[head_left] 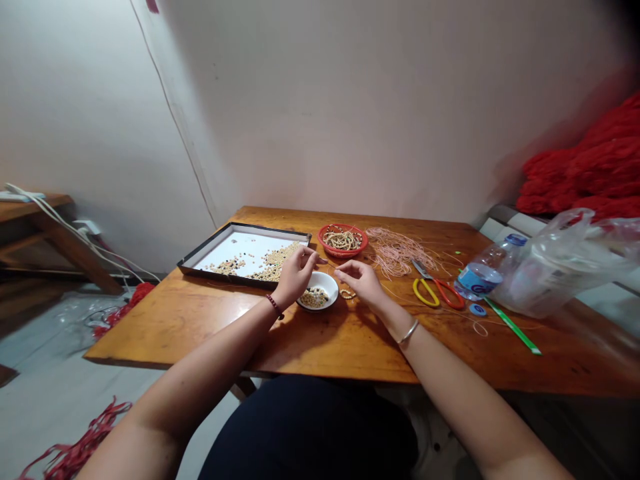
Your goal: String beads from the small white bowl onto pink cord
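My left hand [296,272], a dark beaded bracelet at its wrist, is over the left rim of a small white bowl [331,285]. Its thumb and fingertips are pinched together; whatever they hold is too small to make out. Loose tan and dark beads [314,298] lie in the bowl. Just right of the bowl, my right hand [362,280] also has its fingertips closed in a pinch, with a silver bangle at the wrist. A short loop of strung beads [347,294] shows beneath those fingers; I cannot tell whether it hangs from them or lies on the table.
A black-rimmed tray [200,248] of loose beads sits left; a red basket [343,252] of bead strings stands behind the bowl. Rightward are pink cords [397,250], scissors [440,293], a water bottle [487,270], a blue cap [477,310], a green strip [515,327] and a plastic bag [555,267].
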`<state>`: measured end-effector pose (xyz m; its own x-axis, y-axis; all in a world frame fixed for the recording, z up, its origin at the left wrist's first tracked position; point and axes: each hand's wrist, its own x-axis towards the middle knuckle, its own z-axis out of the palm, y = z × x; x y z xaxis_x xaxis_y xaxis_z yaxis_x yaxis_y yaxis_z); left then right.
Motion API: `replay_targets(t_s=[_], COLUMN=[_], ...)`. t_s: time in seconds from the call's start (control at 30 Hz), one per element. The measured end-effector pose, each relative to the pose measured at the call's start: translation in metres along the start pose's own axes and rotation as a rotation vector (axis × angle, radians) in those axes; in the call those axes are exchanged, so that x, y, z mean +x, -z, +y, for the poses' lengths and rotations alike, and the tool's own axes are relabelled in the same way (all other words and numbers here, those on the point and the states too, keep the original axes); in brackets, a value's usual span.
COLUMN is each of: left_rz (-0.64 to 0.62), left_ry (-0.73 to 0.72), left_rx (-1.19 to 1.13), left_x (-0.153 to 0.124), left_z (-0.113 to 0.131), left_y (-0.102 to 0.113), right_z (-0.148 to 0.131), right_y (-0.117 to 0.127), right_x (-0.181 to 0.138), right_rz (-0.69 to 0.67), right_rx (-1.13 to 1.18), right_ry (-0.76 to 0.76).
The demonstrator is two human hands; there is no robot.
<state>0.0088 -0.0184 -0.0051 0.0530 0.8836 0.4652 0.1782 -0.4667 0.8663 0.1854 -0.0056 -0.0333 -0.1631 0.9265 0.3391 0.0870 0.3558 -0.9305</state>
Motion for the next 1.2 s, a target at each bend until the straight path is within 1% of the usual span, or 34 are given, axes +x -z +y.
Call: replay_targets(t_s=[0.13, 0.2, 0.33, 0.4, 0.47, 0.57, 0.73, 0.9, 1.07, 1.2], left_rz=[-0.005, 0.015, 0.088, 0.097, 0.101, 0.138, 0.259, 0.318, 0.352, 0.371], left_ry=[0.0, -0.011, -0.017, -0.014, -0.005, 0.063, 0.198, 0.34, 0.472, 0.531], left_rx=[-0.012, -0.018, -0.012, -0.013, -0.028, -0.055, -0.076, -0.166, -0.258, -0.314], left_x=[0.001, 0.002, 0.007, 0.008, 0.008, 0.007, 0.01, 0.013, 0.016, 0.018], left_z=[-0.001, -0.003, -0.006, -0.007, -0.005, 0.001, 0.009, 0.004, 0.0, 0.002], left_y=[0.0, 0.001, 0.005, 0.006, 0.006, 0.006, 0.011, 0.015, 0.018, 0.02], right_z=[-0.003, -0.003, -0.001, 0.0, -0.001, -0.004, -0.007, -0.003, 0.003, 0.003], right_y=[-0.001, -0.001, -0.001, 0.0, 0.001, 0.002, 0.003, 0.004, 0.005, 0.007], right_x=[0.0, 0.0, 0.001, 0.002, 0.002, 0.002, 0.0, 0.001, 0.003, 0.003], right_rz=[-0.045, -0.063, -0.012, 0.02, 0.02, -0.018, -0.057, -0.011, 0.064, 0.092], right_rx=[0.019, 0.032, 0.036, 0.06, 0.095, 0.167, 0.263, 0.274, 0.369, 0.411], right_ry=[-0.013, -0.022, -0.031, -0.046, -0.066, -0.1, -0.124, -0.164, -0.299, -0.372])
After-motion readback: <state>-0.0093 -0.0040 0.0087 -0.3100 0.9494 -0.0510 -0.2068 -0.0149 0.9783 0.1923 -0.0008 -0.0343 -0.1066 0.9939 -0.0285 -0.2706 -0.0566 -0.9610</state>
